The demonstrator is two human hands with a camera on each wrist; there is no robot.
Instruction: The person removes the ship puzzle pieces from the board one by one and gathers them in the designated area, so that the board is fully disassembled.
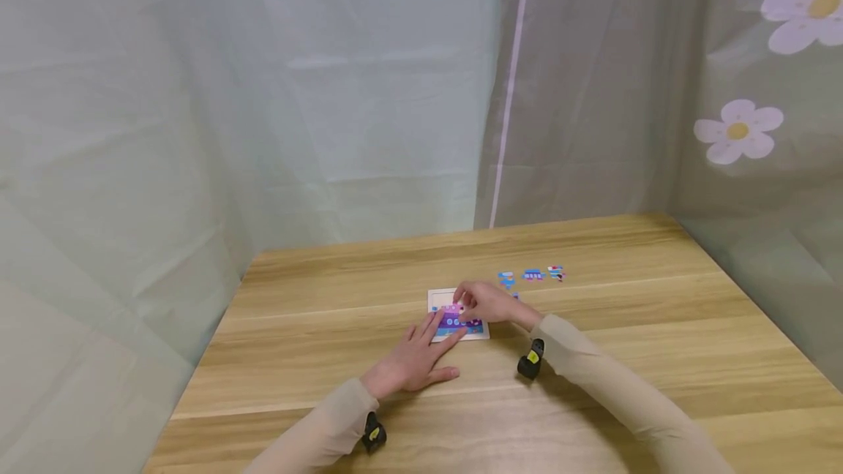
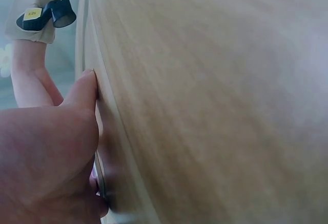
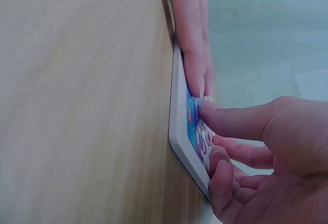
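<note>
Wood-grain table (image 1: 303, 328), pale curtains (image 1: 369, 101) behind, left hand (image 1: 418, 358) spread on puzzle board (image 1: 441, 299), right hand (image 1: 489, 302) touching it, grip unclear

The left hand (image 1: 416, 357) and the right hand (image 1: 490, 303) are left bare. The left sleeve (image 1: 319, 430) and the right sleeve (image 1: 619, 390) are long, made of plain pale beige cloth. At the 2 wrists, a black left camera (image 1: 375, 439) and a black right camera (image 1: 527, 366) are worn, each marked with 1 yellow patch. On the right one, a square yellow label (image 2: 33, 13) is seen, its dark print apparently too blurred to be read, beside a cup-shaped end (image 2: 63, 13).
</note>
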